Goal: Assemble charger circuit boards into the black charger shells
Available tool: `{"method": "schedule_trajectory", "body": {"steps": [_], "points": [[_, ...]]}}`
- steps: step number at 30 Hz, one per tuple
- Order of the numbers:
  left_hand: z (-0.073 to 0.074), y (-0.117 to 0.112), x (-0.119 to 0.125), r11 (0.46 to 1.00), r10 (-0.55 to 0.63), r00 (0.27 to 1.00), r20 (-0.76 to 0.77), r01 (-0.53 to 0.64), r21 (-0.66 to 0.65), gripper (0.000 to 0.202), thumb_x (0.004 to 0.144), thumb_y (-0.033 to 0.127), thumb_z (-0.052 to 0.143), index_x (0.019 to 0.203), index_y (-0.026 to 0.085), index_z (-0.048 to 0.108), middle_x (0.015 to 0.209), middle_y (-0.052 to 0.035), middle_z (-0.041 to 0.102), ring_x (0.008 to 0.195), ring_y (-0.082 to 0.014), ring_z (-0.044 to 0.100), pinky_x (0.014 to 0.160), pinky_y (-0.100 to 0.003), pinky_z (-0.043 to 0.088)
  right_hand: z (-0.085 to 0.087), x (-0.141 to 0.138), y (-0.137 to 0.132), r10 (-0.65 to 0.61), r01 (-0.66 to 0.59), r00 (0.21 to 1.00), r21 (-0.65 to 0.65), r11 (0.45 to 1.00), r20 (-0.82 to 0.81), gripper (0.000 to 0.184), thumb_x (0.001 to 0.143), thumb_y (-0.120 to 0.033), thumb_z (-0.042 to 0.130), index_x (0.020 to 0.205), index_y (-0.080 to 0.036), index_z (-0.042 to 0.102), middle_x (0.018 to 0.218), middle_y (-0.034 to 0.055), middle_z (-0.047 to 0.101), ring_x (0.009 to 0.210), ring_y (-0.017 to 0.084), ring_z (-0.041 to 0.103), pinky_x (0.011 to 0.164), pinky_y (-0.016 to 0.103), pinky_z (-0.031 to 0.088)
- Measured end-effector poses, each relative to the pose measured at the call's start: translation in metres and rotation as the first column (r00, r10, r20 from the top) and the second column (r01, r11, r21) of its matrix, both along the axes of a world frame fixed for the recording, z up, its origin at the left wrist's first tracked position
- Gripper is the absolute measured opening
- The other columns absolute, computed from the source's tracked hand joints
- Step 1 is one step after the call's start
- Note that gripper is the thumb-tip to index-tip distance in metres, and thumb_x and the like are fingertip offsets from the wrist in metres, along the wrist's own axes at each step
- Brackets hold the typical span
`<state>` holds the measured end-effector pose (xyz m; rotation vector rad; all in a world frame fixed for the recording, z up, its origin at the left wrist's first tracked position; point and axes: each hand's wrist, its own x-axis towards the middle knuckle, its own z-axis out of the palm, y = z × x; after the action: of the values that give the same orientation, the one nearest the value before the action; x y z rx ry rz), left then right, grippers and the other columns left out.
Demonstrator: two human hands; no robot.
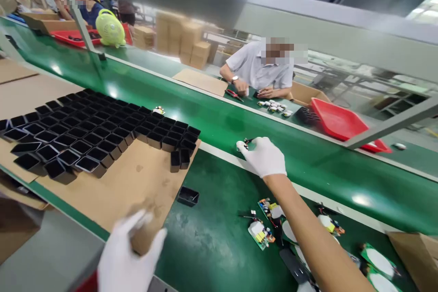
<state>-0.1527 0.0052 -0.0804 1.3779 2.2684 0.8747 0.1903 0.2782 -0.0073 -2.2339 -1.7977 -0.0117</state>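
Observation:
My right hand (265,157), in a white glove, reaches over the green belt with its fingers closed on a small circuit board (242,145); the glove hides most of it. My left hand (132,251), gloved in white and slightly blurred, hovers above the near corner of a cardboard sheet (137,187). Its thumb and fingers are apart, with nothing between them. Many black plastic cases (89,137) stand in rows on that sheet, open side up. A single black case (188,196) sits on the green table just beyond the sheet's right edge.
Loose circuit boards (260,232) lie under and around my right forearm. Another board (159,110) is on the belt (212,123) behind the cases. Opposite, a co-worker (260,68) handles parts beside a red tray (338,118). A slanted metal post (393,121) rises at right.

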Motion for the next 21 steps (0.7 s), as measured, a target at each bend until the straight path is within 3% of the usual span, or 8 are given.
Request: {"method": "schedule_trajectory", "body": {"steps": [3,5,8,11,13,16,19,21], "points": [[0.024,0.056,0.04,0.998,-0.06,0.996,-0.071,0.057,-0.038,0.076,0.076,0.057,0.085,0.138,0.022,0.06,0.132,-0.0101,0.073,0.112,-0.0344,0.075,0.094,-0.048,0.062,-0.01,-0.027,0.031,-0.054,0.051,0.998,-0.189,0.981,-0.012,0.065,0.081,-0.076,0.074,0.097,-0.013,0.077,0.104,0.0251,0.076,0.107,0.043,0.074,0.096,0.053,0.054],[0.028,0.079,0.055,0.993,-0.117,0.985,-0.13,0.114,-0.031,0.05,0.081,0.05,0.083,0.12,0.023,0.069,0.118,-0.0084,0.076,0.107,-0.0332,0.074,0.092,-0.045,0.059,-0.015,-0.037,0.05,-0.088,0.078,0.996,-0.259,0.963,-0.026,0.057,0.085,-0.068,0.077,0.098,-0.013,0.076,0.109,0.0229,0.076,0.11,0.038,0.074,0.099,0.052,0.055],[0.022,0.089,0.061,0.986,-0.168,0.969,-0.18,0.168,-0.013,0.028,0.086,0.037,0.079,0.109,0.023,0.072,0.107,-0.0067,0.076,0.103,-0.0307,0.074,0.091,-0.042,0.057,-0.014,-0.044,0.064,-0.078,0.047,0.992,-0.284,0.958,-0.097,0.038,0.095,-0.051,0.075,0.105,-0.014,0.074,0.116,0.0129,0.076,0.112,0.027,0.073,0.105,0.05,0.055],[0.02,0.091,0.061,0.991,-0.132,0.975,-0.181,0.134,-0.001,0.063,0.079,0.046,0.086,0.132,0.017,0.066,0.123,-0.0125,0.073,0.11,-0.034,0.072,0.096,-0.045,0.057,-0.003,-0.053,0.054,0.009,-0.075,0.965,-0.241,0.968,-0.262,0.03,0.095,-0.043,0.075,0.091,-0.014,0.075,0.098,0.0128,0.078,0.11,0.031,0.074,0.102,0.047,0.056],[0.024,0.094,0.06,0.988,-0.156,0.979,-0.129,0.154,-0.025,0.079,0.076,0.05,0.088,0.14,0.014,0.061,0.128,-0.0151,0.071,0.115,-0.0353,0.071,0.098,-0.046,0.057,0.006,-0.061,0.03,0.102,-0.188,0.902,-0.169,0.968,-0.42,0.033,0.096,-0.046,0.069,0.091,-0.014,0.075,0.091,0.0133,0.078,0.105,0.033,0.075,0.096,0.042,0.058],[0.035,0.098,0.06,0.962,-0.263,0.964,0.024,0.264,-0.071,0.07,0.08,0.043,0.086,0.14,0.018,0.061,0.121,-0.0113,0.075,0.114,-0.0319,0.074,0.097,-0.042,0.058,0.018,-0.066,-0.031,0.235,-0.334,0.743,-0.042,0.942,-0.626,0.042,0.1,-0.055,0.055,0.105,-0.016,0.073,0.097,0.0104,0.078,0.094,0.028,0.076,0.085,0.039,0.063],[0.043,0.094,0.059,0.939,-0.314,0.938,0.146,0.33,-0.101,0.055,0.079,0.038,0.088,0.128,0.023,0.067,0.101,-0.0031,0.079,0.102,-0.0277,0.077,0.095,-0.043,0.059,0.02,-0.058,-0.104,0.282,-0.432,0.449,0.07,0.899,-0.848,0.039,0.096,-0.057,0.067,0.113,-0.022,0.074,0.099,0.0082,0.078,0.086,0.026,0.073,0.078,0.04,0.062],[0.045,0.091,0.059,0.933,-0.324,0.931,0.17,0.344,-0.109,0.063,0.074,0.038,0.092,0.129,0.025,0.066,0.104,-0.0028,0.078,0.103,-0.0276,0.077,0.095,-0.043,0.059,0.014,-0.05,-0.144,0.252,-0.396,0.412,0.077,0.915,-0.876,0.04,0.093,-0.058,0.073,0.118,-0.027,0.075,0.11,0.0085,0.079,0.095,0.027,0.074,0.081,0.04,0.062]]}}
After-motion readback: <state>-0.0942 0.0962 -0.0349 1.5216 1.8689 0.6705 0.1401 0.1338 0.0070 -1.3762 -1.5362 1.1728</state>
